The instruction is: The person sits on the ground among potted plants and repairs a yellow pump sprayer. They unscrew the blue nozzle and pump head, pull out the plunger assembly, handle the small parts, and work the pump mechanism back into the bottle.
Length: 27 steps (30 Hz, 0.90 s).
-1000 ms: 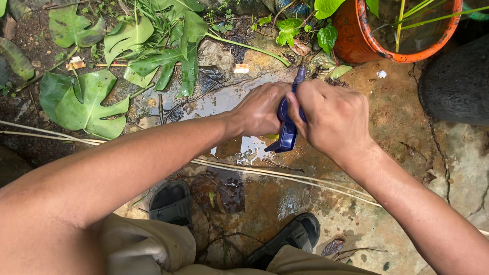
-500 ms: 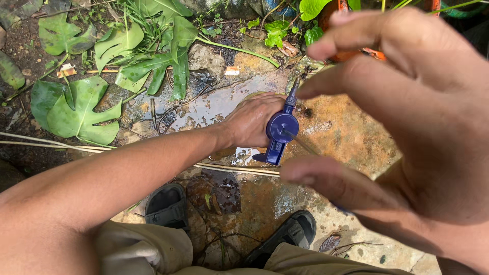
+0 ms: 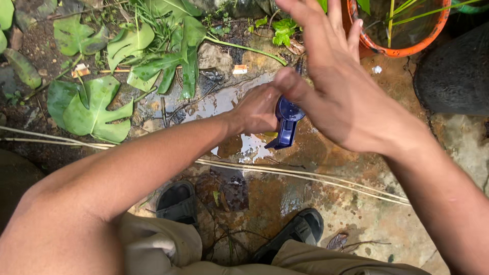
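My left hand (image 3: 260,109) is closed around a dark blue spray bottle (image 3: 286,122), held over wet, rust-stained stone ground. Only the bottle's round top and lower body show beside my fingers. My right hand (image 3: 336,86) is spread flat with fingers apart, raised just to the right of and above the bottle, its thumb almost touching the blue top. It holds nothing.
Large green leaves (image 3: 94,104) lie at the left. An orange pot (image 3: 397,30) with green stems stands at the upper right beside a dark rock (image 3: 456,71). A puddle (image 3: 224,99), thin pale cables (image 3: 316,175) and my sandalled feet (image 3: 178,201) are below.
My right hand let go of the bottle, swung up close to the camera, then moved back beside the bottle with fingers spread. The left hand kept its grip.
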Each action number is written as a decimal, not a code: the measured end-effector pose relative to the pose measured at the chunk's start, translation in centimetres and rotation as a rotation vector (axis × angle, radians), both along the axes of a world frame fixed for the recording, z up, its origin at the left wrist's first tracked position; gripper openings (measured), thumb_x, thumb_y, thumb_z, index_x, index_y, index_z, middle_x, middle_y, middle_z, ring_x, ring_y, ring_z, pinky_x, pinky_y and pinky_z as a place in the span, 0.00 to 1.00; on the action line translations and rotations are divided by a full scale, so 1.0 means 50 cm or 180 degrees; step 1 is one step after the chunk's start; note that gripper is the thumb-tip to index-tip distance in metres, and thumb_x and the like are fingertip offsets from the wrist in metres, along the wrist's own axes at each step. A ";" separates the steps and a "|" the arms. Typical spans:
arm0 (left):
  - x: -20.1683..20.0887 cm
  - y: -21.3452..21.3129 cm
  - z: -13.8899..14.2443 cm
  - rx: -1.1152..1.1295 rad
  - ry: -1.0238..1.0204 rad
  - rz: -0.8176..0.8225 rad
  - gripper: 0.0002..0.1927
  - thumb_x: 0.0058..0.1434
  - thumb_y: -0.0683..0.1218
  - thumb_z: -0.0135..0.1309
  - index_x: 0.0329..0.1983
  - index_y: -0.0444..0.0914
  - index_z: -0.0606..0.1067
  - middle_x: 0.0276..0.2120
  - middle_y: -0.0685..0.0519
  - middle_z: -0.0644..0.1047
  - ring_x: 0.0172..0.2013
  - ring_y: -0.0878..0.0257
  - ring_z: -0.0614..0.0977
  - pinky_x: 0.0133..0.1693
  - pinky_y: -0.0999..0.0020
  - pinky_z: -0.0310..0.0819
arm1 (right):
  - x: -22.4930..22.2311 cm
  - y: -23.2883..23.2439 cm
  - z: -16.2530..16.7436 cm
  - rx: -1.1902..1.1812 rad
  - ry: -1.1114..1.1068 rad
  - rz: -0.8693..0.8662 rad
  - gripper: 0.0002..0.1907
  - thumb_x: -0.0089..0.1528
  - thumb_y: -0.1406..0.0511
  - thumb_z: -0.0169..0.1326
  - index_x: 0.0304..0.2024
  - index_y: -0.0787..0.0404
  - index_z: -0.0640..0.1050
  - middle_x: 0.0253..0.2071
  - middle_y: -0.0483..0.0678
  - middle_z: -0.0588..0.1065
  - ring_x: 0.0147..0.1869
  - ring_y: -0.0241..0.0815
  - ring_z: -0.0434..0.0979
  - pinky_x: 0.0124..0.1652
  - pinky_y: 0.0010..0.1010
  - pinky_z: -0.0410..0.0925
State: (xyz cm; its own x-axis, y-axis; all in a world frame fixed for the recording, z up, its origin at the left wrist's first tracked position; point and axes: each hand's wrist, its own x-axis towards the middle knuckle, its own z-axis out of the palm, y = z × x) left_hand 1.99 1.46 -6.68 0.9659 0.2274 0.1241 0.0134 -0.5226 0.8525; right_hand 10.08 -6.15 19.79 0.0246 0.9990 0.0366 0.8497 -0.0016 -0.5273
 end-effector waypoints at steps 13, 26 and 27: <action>0.015 0.015 0.081 -0.0165 0.1043 -0.0174 0.29 0.49 0.55 0.62 0.51 0.38 0.71 0.46 0.47 0.78 0.47 0.50 0.82 0.54 0.54 0.77 | 0.080 -0.002 -0.253 0.0750 -0.0199 -0.0381 0.29 0.77 0.55 0.46 0.72 0.67 0.59 0.74 0.69 0.58 0.79 0.69 0.50 0.73 0.60 0.41; -0.008 0.009 0.056 0.0040 -0.0277 -0.0235 0.32 0.43 0.51 0.73 0.48 0.39 0.72 0.49 0.47 0.77 0.56 0.47 0.77 0.62 0.54 0.68 | 0.223 -0.062 -0.296 -0.0941 0.2017 -0.1527 0.12 0.71 0.61 0.52 0.40 0.62 0.80 0.29 0.39 0.75 0.26 0.26 0.66 0.25 0.22 0.59; -0.010 0.006 0.055 0.0075 -0.0318 -0.0250 0.31 0.45 0.50 0.72 0.49 0.39 0.72 0.49 0.47 0.77 0.57 0.48 0.77 0.64 0.53 0.67 | 0.222 -0.058 -0.299 -0.0963 0.2167 -0.1627 0.12 0.71 0.60 0.54 0.39 0.62 0.80 0.26 0.39 0.72 0.25 0.26 0.64 0.25 0.22 0.58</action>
State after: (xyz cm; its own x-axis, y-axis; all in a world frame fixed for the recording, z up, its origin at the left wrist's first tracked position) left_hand 1.49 1.74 -3.95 0.9631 0.1474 0.2252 -0.1128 -0.5385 0.8351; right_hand 21.19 -9.04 4.84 0.3886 0.8248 -0.4107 0.2115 -0.5137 -0.8315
